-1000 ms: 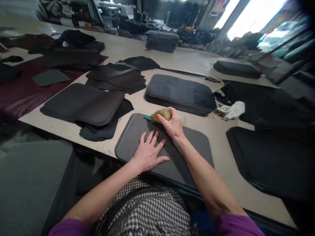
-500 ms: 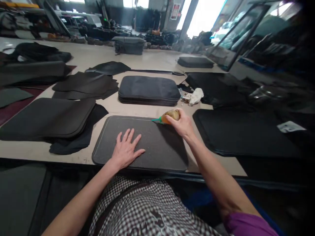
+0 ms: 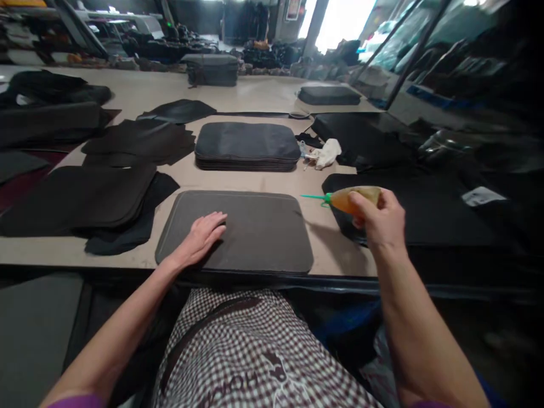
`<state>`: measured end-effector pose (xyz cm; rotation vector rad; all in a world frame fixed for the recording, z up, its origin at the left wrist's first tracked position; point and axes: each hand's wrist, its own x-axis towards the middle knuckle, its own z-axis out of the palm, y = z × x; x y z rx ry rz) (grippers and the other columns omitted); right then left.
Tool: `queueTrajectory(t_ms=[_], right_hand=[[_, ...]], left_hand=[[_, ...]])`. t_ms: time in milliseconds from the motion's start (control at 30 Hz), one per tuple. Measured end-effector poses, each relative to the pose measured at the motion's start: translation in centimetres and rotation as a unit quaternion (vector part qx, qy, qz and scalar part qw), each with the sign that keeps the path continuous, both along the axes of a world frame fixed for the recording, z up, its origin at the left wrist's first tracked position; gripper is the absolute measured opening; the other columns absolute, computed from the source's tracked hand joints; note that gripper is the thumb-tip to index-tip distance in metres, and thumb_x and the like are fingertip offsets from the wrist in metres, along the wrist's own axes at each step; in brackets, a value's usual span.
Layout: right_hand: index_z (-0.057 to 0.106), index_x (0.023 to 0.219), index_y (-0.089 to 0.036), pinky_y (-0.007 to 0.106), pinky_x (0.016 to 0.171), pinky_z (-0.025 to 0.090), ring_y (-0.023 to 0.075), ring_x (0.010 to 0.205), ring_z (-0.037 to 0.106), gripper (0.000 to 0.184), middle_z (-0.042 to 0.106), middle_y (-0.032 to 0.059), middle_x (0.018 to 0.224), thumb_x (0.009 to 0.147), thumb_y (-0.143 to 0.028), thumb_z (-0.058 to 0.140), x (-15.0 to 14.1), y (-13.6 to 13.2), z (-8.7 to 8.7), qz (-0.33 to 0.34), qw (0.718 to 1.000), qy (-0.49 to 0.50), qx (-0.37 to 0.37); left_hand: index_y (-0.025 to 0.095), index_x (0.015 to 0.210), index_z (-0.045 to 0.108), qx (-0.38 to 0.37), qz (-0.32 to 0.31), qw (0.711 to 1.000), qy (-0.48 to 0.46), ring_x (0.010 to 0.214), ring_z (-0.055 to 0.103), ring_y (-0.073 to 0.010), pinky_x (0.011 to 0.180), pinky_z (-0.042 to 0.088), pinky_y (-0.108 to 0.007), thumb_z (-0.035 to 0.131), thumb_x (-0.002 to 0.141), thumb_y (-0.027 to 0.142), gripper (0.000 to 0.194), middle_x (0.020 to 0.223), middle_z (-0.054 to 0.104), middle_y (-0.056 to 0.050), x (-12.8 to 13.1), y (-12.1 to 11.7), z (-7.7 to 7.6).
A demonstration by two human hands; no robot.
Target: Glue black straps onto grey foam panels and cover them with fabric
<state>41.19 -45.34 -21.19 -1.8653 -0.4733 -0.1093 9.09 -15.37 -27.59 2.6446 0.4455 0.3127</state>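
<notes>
My right hand (image 3: 385, 218) is wrapped round a glue bottle (image 3: 346, 199) of amber liquid with a thin green nozzle. The bottle lies nearly level in the air, its tip pointing left, just past the right end of a dark grey panel (image 3: 263, 232). This panel has rounded corners and a pale line near its edge, and rests at the table's front edge. On its left part is my left hand (image 3: 206, 235), fingers stretched out and fairly close together, nothing in them. Whether the whole palm touches the panel I cannot tell.
Behind the panel stands a stack of black rounded panels (image 3: 246, 147). A crumpled white cloth (image 3: 327, 154) lies beside it. Dark sheets (image 3: 85, 195) are piled on the left, and more black panels (image 3: 408, 209) lie on the right. The table's front edge (image 3: 340, 283) is close to my apron.
My right hand has carried the bottle rightward, off the panel's far edge and beyond its right end. My left hand has shifted slightly left, its spread fingers drawing together. The view has tilted slightly.
</notes>
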Motion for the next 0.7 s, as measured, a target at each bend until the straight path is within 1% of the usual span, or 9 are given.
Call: queueTrajectory(t_ms=[67, 100, 167, 233, 267, 367, 433, 567, 700], right_hand=[[0.067, 0.103, -0.023, 0.032, 0.042, 0.036, 0.0164, 0.056, 0.050, 0.046, 0.065, 0.0097, 0.093, 0.073, -0.054, 0.083, -3.5, 1.7, 0.3, 0.087, 0.989, 0.098, 0.066], [0.067, 0.100, -0.023, 0.030, 0.040, 0.035, 0.0158, 0.055, 0.049, 0.043, 0.065, 0.0078, 0.089, 0.073, -0.052, 0.084, -5.5, 2.9, 0.3, 0.131, 0.980, 0.132, 0.073], [0.067, 0.101, -0.023, 0.028, 0.039, 0.037, 0.0161, 0.054, 0.050, 0.043, 0.064, 0.0046, 0.083, 0.074, -0.053, 0.082, -9.7, 5.4, 0.0, 0.234, 0.958, 0.160, 0.041], [0.066, 0.106, -0.024, 0.029, 0.041, 0.041, 0.0164, 0.053, 0.051, 0.048, 0.065, 0.0027, 0.081, 0.076, -0.058, 0.079, -13.9, 8.1, -0.6, 0.315, 0.936, 0.158, -0.011], [0.066, 0.109, -0.023, 0.030, 0.045, 0.045, 0.0175, 0.056, 0.053, 0.050, 0.067, 0.0027, 0.083, 0.076, -0.060, 0.077, -15.8, 9.4, -0.8, 0.340, 0.929, 0.145, -0.031], [0.065, 0.112, -0.022, 0.038, 0.066, 0.055, 0.0239, 0.075, 0.064, 0.055, 0.070, 0.0049, 0.093, 0.076, -0.063, 0.073, -20.5, 12.9, -1.6, 0.361, 0.927, 0.077, -0.065], [0.064, 0.112, -0.021, 0.042, 0.077, 0.055, 0.0267, 0.084, 0.066, 0.056, 0.071, 0.0061, 0.097, 0.077, -0.064, 0.071, -22.5, 14.7, -1.9, 0.358, 0.930, 0.041, -0.076], [0.062, 0.111, -0.021, 0.044, 0.082, 0.054, 0.0279, 0.086, 0.066, 0.057, 0.071, 0.0080, 0.099, 0.076, -0.065, 0.070, -24.9, 16.7, -2.5, 0.363, 0.928, -0.009, -0.079], [0.060, 0.110, -0.022, 0.044, 0.084, 0.054, 0.0291, 0.090, 0.067, 0.051, 0.071, 0.0098, 0.101, 0.079, -0.062, 0.069, -25.7, 17.2, -2.9, 0.371, 0.924, -0.055, -0.080]], left_hand=[[0.019, 0.143, 0.055, -0.061, 0.019, 0.997, -0.040, 0.135, 0.055, -0.0231, 0.118, 0.042, -0.042, 0.040, 0.108, 0.042, 0.045, 0.145, 0.060, -0.010, -1.6, 1.8, 1.8], [0.019, 0.137, 0.059, -0.064, 0.029, 0.996, -0.050, 0.129, 0.059, -0.0228, 0.114, 0.045, -0.040, 0.045, 0.106, 0.041, 0.041, 0.138, 0.065, -0.010, -2.4, 2.7, 2.6], [0.019, 0.121, 0.067, -0.032, 0.030, 0.998, -0.041, 0.117, 0.062, -0.0232, 0.108, 0.047, -0.039, 0.054, 0.101, 0.037, 0.030, 0.121, 0.070, -0.008, -4.1, 4.5, 3.8], [0.019, 0.108, 0.069, 0.010, 0.016, 1.000, -0.006, 0.108, 0.062, -0.0230, 0.102, 0.047, -0.039, 0.060, 0.097, 0.035, 0.021, 0.108, 0.071, -0.007, -5.3, 5.9, 4.3], [0.019, 0.103, 0.069, 0.029, 0.010, 0.999, 0.015, 0.105, 0.062, -0.0228, 0.100, 0.046, -0.039, 0.063, 0.095, 0.034, 0.018, 0.105, 0.071, -0.006, -5.8, 6.4, 4.2], [0.020, 0.096, 0.070, 0.071, -0.003, 0.995, 0.071, 0.101, 0.060, -0.0231, 0.096, 0.041, -0.039, 0.071, 0.091, 0.036, 0.017, 0.100, 0.069, -0.005, -6.5, 7.3, 3.6], [0.020, 0.095, 0.070, 0.088, -0.010, 0.992, 0.094, 0.101, 0.059, -0.0238, 0.096, 0.038, -0.039, 0.073, 0.089, 0.038, 0.019, 0.099, 0.068, -0.005, -6.6, 7.5, 3.0], [0.020, 0.098, 0.068, 0.106, -0.003, 0.989, 0.105, 0.104, 0.057, -0.0253, 0.097, 0.034, -0.042, 0.073, 0.089, 0.033, 0.016, 0.101, 0.066, -0.006, -6.8, 7.8, 2.0], [0.020, 0.100, 0.066, 0.117, 0.001, 0.988, 0.105, 0.106, 0.055, -0.0262, 0.100, 0.032, -0.043, 0.072, 0.089, 0.031, 0.016, 0.102, 0.064, -0.006, -6.8, 8.0, 1.4]])
